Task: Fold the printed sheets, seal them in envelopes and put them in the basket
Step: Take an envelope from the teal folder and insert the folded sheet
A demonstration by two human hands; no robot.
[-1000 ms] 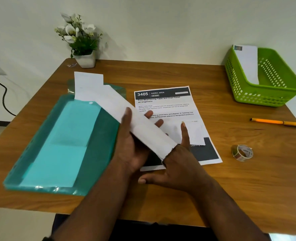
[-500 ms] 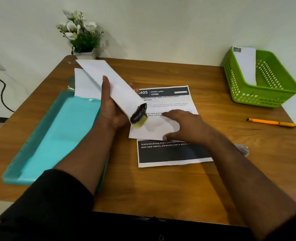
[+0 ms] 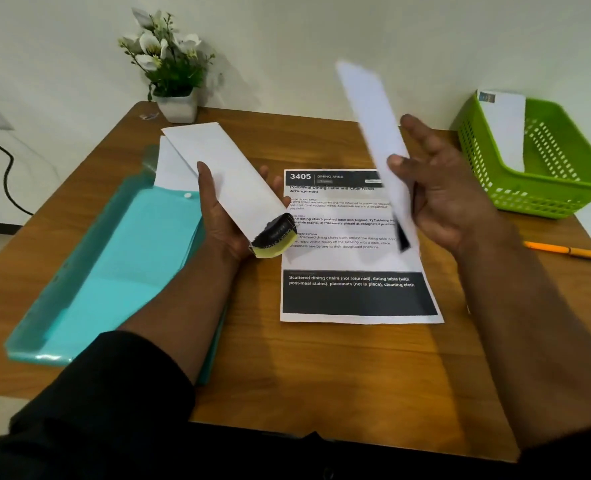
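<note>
My left hand (image 3: pixel 221 216) grips a long white envelope (image 3: pixel 224 168) above the table, its near end spread open and showing a dark and yellow lining. My right hand (image 3: pixel 439 188) holds a folded printed sheet (image 3: pixel 373 133) upright, pinched with the thumb and blurred by motion, to the right of the envelope. A flat printed sheet (image 3: pixel 353 265) headed "3405 Dining Area" lies on the table below both hands. The green basket (image 3: pixel 564 199) stands at the far right with one white envelope (image 3: pixel 505 129) leaning inside it.
A teal plastic folder (image 3: pixel 107 275) lies at the left with white paper (image 3: pixel 169 164) sticking out at its far end. A potted white flower (image 3: pixel 173 74) stands at the back edge. An orange pen (image 3: pixel 564 251) lies right of the sheet. A black cable (image 3: pixel 6 174) hangs at the far left.
My right hand picked the folded sheet up off the flat printed sheet and raised it upright to the right. My left hand keeps the envelope, its mouth now spread open.
</note>
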